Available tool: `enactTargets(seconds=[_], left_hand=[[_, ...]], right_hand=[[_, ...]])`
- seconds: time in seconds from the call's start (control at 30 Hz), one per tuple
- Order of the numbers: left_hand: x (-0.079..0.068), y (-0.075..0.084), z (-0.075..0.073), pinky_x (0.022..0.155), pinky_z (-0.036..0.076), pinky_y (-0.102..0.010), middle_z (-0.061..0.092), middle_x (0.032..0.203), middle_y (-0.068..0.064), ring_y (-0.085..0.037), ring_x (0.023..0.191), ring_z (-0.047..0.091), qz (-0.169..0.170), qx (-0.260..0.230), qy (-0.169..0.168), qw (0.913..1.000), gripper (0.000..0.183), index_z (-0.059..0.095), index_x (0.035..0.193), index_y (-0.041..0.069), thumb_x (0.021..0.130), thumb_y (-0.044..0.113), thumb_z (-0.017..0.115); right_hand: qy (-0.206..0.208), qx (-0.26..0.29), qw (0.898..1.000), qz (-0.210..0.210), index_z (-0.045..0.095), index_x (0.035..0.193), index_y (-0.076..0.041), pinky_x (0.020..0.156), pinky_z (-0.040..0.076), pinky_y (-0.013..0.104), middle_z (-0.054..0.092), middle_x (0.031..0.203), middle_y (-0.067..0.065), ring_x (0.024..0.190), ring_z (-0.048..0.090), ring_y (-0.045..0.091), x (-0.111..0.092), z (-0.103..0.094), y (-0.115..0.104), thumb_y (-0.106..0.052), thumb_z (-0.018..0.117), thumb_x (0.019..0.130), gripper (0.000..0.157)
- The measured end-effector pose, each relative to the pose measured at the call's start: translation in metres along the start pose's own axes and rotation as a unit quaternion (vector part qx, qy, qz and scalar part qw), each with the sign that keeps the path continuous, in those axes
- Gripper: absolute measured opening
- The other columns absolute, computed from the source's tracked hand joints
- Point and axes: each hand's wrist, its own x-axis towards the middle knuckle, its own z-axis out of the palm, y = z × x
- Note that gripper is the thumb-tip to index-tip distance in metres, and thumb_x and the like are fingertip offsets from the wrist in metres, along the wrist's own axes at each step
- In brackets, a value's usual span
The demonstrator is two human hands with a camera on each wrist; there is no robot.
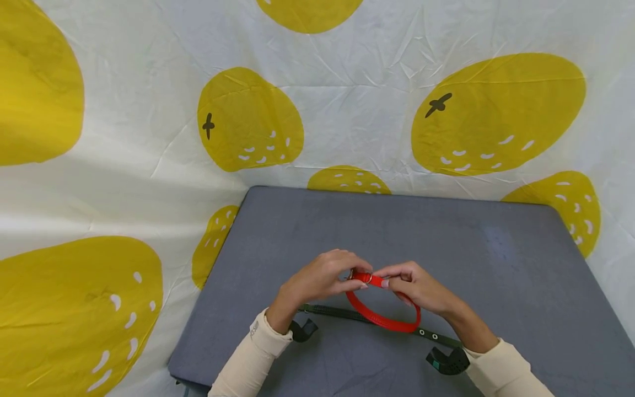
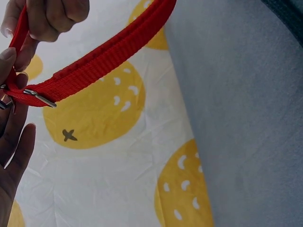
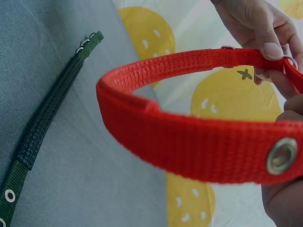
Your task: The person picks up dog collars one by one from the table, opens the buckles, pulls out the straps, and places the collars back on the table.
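Both hands hold a red webbing collar [image 1: 382, 321], bent into a loop above the table. My left hand [image 1: 329, 274] pinches it between thumb and fingers at the metal buckle and ring. Close by on the right, my right hand [image 1: 415, 285] pinches the strap between thumb and index finger. In the right wrist view a metal eyelet [image 3: 282, 156] shows in the red band, near the right hand's fingers. Beneath the loop a dark green collar [image 3: 49, 111] lies stretched out, with eyelets at one end and metal rings at the other.
The grey padded table [image 1: 397, 234] spreads under both hands. A white sheet [image 1: 357, 127] printed with yellow fruit hangs behind it and along the left side. Black wrist mounts [image 1: 448, 361] sit below the cream sleeves [image 1: 253, 353].
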Motion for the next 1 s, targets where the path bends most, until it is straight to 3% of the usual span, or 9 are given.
enactTargets(seconds=[0.23, 0.43, 0.63, 0.87, 1.0], left_hand=[[-0.0007, 0.0, -0.0014, 0.089, 0.047, -0.013, 0.071, 0.102, 0.006, -0.002, 0.088, 0.06, 0.019, 0.01, 0.0, 0.9998, 0.027, 0.072, 0.115, 0.013, 0.089, 0.02, 0.078], [-0.0006, 0.0008, -0.0015, 0.084, 0.045, -0.011, 0.068, 0.097, 0.008, -0.001, 0.086, 0.057, 0.042, 0.025, 0.0, 0.9988, 0.026, 0.074, 0.115, 0.015, 0.09, 0.019, 0.077], [-0.0011, 0.0023, -0.0003, 0.085, 0.044, -0.011, 0.067, 0.098, 0.009, 0.0, 0.087, 0.056, 0.029, 0.018, -0.011, 0.9993, 0.023, 0.072, 0.112, 0.016, 0.09, 0.02, 0.077], [-0.0017, 0.0036, 0.0001, 0.09, 0.045, -0.017, 0.066, 0.096, 0.008, 0.0, 0.083, 0.055, 0.002, -0.008, -0.041, 0.9991, 0.016, 0.068, 0.108, 0.015, 0.093, 0.018, 0.073], [-0.0024, 0.0031, -0.0016, 0.094, 0.045, -0.023, 0.065, 0.093, 0.007, 0.0, 0.081, 0.055, -0.013, -0.009, -0.044, 0.9989, 0.016, 0.068, 0.106, 0.013, 0.092, 0.016, 0.074]], right_hand=[[-0.001, -0.001, 1.0, -0.002, 0.067, 0.123, 0.003, 0.033, 0.025, 0.022, 0.034, 0.051, 0.014, 0.036, 0.029, 0.018, -0.0005, 0.0013, -0.001, 0.002, 0.043, 0.101, 0.032], [0.0, -0.002, 1.0, 0.001, 0.071, 0.113, 0.0, 0.034, 0.02, 0.019, 0.027, 0.051, 0.011, 0.036, 0.019, 0.016, -0.0011, 0.0029, -0.0012, -0.005, 0.049, 0.104, 0.024], [0.002, -0.012, 1.0, 0.001, 0.071, 0.101, -0.003, 0.036, 0.017, 0.018, 0.025, 0.052, 0.011, 0.038, 0.016, 0.014, -0.0013, 0.0041, -0.0001, -0.004, 0.05, 0.103, 0.021], [-0.017, -0.011, 1.0, -0.003, 0.071, 0.099, -0.002, 0.036, 0.017, 0.018, 0.024, 0.052, 0.012, 0.038, 0.014, 0.015, -0.0001, 0.0047, 0.0001, -0.002, 0.049, 0.103, 0.021], [-0.016, -0.008, 1.0, 0.014, 0.07, 0.097, -0.002, 0.037, 0.017, 0.017, 0.024, 0.052, 0.012, 0.039, 0.015, 0.015, -0.0021, 0.0029, -0.0005, -0.002, 0.05, 0.103, 0.021]])
